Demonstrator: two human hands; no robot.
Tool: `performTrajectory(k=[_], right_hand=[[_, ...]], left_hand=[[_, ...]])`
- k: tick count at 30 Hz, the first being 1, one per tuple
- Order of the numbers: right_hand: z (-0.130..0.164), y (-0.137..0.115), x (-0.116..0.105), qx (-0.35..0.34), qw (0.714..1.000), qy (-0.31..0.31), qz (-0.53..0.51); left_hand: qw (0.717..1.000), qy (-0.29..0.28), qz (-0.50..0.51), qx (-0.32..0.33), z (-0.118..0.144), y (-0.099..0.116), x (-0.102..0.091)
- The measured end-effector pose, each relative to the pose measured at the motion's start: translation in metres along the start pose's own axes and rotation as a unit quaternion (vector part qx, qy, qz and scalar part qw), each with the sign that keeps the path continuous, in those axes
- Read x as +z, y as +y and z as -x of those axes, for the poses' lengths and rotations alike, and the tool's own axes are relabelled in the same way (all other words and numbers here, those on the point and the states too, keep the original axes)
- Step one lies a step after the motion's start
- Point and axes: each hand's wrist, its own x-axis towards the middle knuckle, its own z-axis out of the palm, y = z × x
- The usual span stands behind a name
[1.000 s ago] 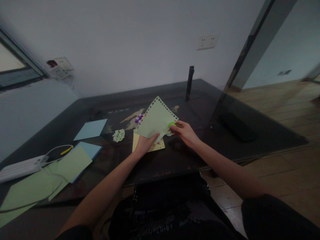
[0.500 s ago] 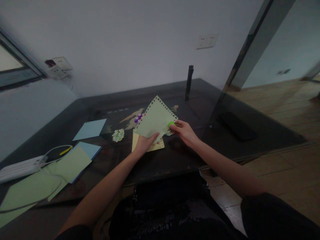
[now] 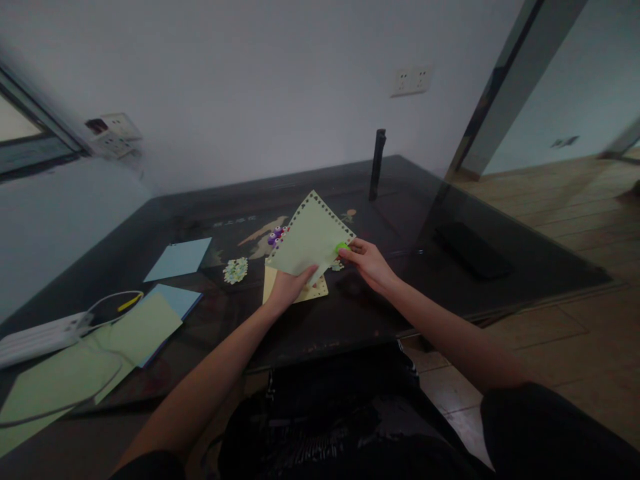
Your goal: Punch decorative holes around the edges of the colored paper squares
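- Lying at the far left of the dark table [image 3: 350, 320], a white power strip [image 3: 43, 339] has a cable [image 3: 117, 370] looping over pale green papers [image 3: 55, 383].
- Just right of these, another green paper [image 3: 153, 323] overlaps a light blue sheet [image 3: 183, 298]; a separate blue sheet [image 3: 177, 260] lies behind them.
- Next comes a small heap of paper cut-outs [image 3: 235, 270].
- Purple pieces with round white tops [image 3: 275, 235] show beside the raised sheet's left edge.
- Left hand [image 3: 290, 288]: the thumb presses on the pale green sheet [image 3: 310, 237] near its lower corner; the other fingers are mostly hidden beneath.
- That sheet is tilted above a cream-yellow sheet [image 3: 271, 283] on the table, rows of punched shapes lining its two far edges.
- Right hand [image 3: 370, 265]: thumb and fingers pinch a bright green craft punch [image 3: 342, 248] at the sheet's right corner.
- Farther right, a black post [image 3: 377, 165] stands upright near the wall, and a flat black slab [image 3: 473, 250] lies toward the table's right end.
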Motion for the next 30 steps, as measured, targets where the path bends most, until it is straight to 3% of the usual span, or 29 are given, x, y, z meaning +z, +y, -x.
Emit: performTrajectory(k=[30], right_hand=[[-0.0016, 0.0001, -0.0001, -0.017, 1.000, -0.015, -0.002]], left_hand=[[1.000, 0.001, -0.026, -0.002, 0.0013, 0.0011, 0.0007]])
